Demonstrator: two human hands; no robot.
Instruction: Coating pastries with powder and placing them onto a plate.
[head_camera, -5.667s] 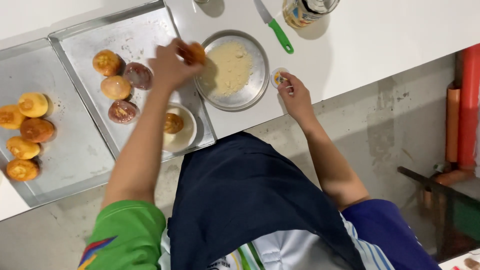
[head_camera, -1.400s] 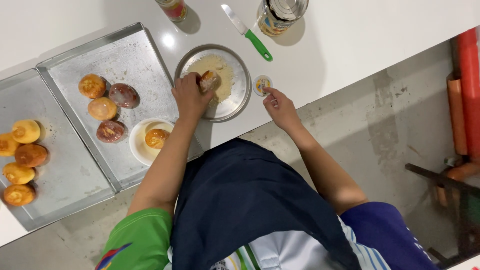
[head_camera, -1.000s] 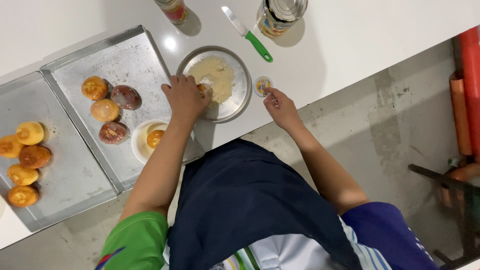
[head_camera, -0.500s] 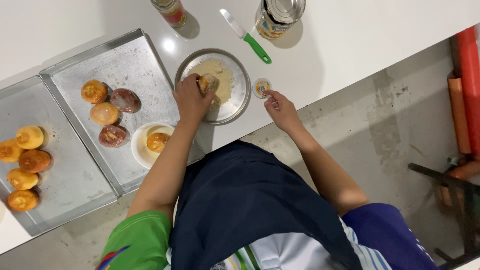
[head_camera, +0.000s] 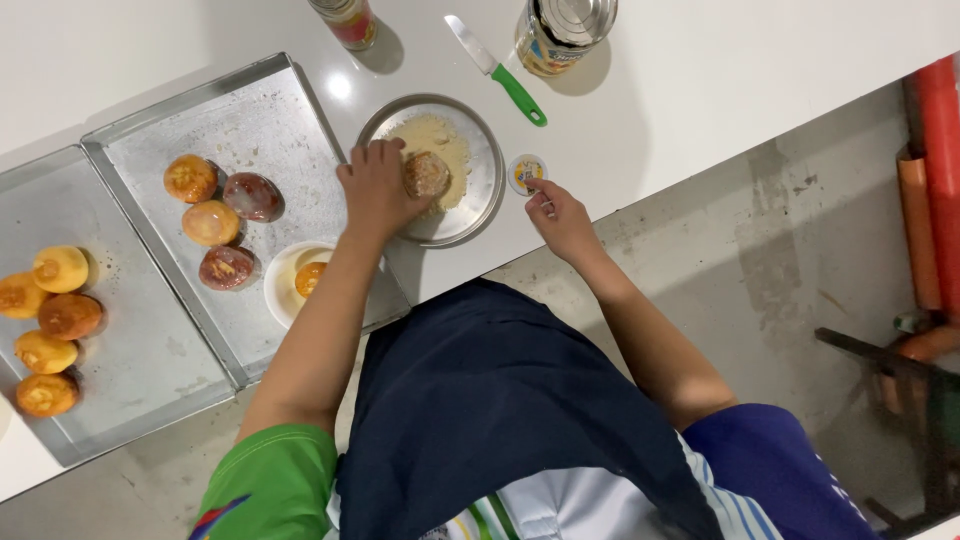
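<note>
Head view, straight down onto a white bench (head_camera: 700, 60). Left hand (head_camera: 375, 190) over the round metal pan (head_camera: 480, 200), fingers curled against a round crumb-coated patty (head_camera: 427, 174), pressing it into the pale crumbs (head_camera: 440, 140) heaped in the pan's upper half; whether actually gripped or only pushed, cannot tell. Right hand (head_camera: 560, 215) resting at the bench edge, holding nothing, fingertips just touching a small round lidded cup (head_camera: 526, 172) standing just right of the pan.

Beyond the pan: a green-handled knife (head_camera: 500, 72) lying flat, blade pointing away, a tall metal-lidded can (head_camera: 565, 30) to its right, a small jar (head_camera: 345, 20) to its left at the top edge.

Left of the pan: a metal baking tray (head_camera: 260, 110) carrying four round buns (head_camera: 215, 222), two golden, two darker and reddish, clustered together. Near the tray's lower corner, a small white dish (head_camera: 280, 290) with one orange piece (head_camera: 310, 278) inside, partly hidden by the left forearm. Farther left, a second tray (head_camera: 130, 380), edge touching the first, holding five golden buns (head_camera: 50, 320) grouped at its left side.

Below the bench: a dark apron, green left sleeve, blue right sleeve, bare concrete floor (head_camera: 760, 250) to the right.
</note>
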